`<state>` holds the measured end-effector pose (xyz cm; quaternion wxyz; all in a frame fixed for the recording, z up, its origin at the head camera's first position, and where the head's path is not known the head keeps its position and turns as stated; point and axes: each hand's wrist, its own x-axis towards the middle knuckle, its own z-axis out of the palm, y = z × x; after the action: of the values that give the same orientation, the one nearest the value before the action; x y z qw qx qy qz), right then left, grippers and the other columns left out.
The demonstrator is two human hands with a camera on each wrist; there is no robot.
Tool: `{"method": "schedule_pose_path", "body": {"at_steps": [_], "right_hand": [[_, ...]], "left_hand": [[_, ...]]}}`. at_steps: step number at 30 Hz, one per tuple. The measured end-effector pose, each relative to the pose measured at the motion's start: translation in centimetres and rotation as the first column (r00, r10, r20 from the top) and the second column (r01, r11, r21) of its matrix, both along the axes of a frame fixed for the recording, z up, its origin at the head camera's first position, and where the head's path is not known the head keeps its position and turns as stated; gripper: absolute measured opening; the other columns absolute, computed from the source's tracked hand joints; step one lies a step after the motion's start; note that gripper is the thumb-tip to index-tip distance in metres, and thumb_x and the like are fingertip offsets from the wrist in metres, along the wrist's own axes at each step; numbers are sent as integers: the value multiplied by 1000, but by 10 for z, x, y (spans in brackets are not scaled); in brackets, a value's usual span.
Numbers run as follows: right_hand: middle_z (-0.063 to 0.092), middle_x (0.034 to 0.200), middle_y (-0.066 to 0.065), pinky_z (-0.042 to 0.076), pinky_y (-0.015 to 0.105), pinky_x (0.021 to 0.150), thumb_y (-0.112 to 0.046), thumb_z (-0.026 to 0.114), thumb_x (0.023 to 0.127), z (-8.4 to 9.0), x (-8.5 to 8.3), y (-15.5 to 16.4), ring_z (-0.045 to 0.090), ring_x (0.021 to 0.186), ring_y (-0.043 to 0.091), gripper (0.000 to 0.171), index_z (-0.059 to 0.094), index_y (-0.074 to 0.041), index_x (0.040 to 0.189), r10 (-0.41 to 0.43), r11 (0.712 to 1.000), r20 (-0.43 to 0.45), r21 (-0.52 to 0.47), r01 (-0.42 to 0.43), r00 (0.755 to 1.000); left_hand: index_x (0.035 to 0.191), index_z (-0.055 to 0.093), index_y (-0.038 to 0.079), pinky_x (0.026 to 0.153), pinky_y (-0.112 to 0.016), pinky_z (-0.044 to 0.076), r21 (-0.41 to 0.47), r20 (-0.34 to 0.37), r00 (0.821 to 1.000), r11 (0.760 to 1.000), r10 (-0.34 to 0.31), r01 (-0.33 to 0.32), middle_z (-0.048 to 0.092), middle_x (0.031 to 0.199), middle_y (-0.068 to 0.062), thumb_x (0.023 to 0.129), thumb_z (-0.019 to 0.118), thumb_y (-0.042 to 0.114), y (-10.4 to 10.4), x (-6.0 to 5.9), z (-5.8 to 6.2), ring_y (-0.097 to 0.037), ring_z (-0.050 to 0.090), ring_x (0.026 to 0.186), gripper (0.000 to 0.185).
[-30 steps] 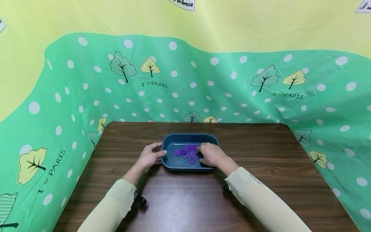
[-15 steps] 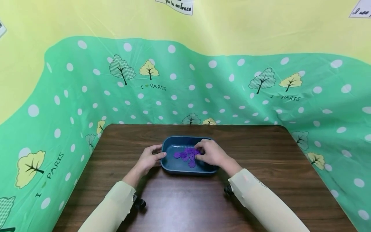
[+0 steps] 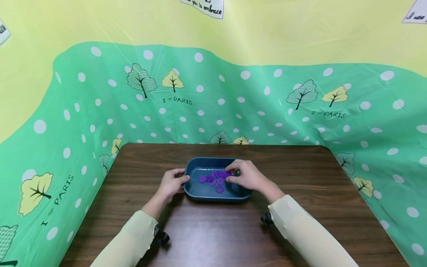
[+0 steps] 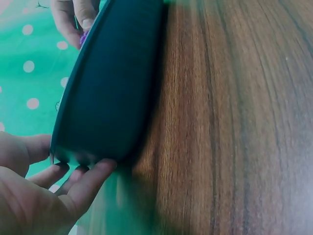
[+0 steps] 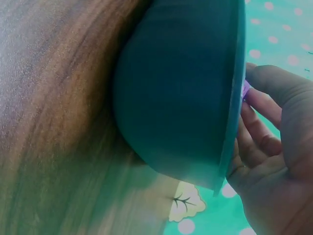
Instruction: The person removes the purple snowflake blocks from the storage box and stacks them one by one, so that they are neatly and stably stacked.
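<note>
A dark blue rectangular tray (image 3: 200, 190) lies on the table with several purple snowflake-shaped pieces (image 3: 210, 179) scattered across its middle. My left hand (image 3: 171, 184) grips its left end, thumb at the rim and fingers against the outer wall; the left wrist view shows those fingertips (image 4: 105, 165) on the tray's side. Over the tray's right half, my right hand (image 3: 251, 177) pinches a purple snowflake piece (image 5: 245, 91) between thumb and fingers, just past the rim in the right wrist view. The tray wall partly hides the piece there.
The brown wooden table (image 3: 213, 230) runs up to a green and yellow printed cloth (image 3: 186, 96) hung behind and at both sides. A small black device (image 3: 162, 237) sits under the left sleeve, another (image 3: 267, 218) by the right cuff.
My right hand has risen a little from low in the tray's right side, its fingertips now pinched together in plain sight. The left hand stays at the tray's left end.
</note>
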<state>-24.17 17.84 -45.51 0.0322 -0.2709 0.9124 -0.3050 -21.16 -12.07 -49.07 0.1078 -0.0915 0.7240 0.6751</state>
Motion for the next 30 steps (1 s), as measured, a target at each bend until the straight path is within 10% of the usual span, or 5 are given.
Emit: {"method": "schedule_pose_path", "body": {"at_steps": [30], "right_hand": [[69, 97, -4, 57, 28, 71, -26, 77, 83, 14, 3, 67, 63, 84, 10, 28, 73, -12, 107, -66, 991, 11, -120, 67, 998]], "left_hand": [[123, 62, -2, 66, -38, 61, 18, 31, 994, 994, 108, -108, 62, 113, -25, 95, 62, 19, 2, 7, -1, -29, 64, 92, 36]]}}
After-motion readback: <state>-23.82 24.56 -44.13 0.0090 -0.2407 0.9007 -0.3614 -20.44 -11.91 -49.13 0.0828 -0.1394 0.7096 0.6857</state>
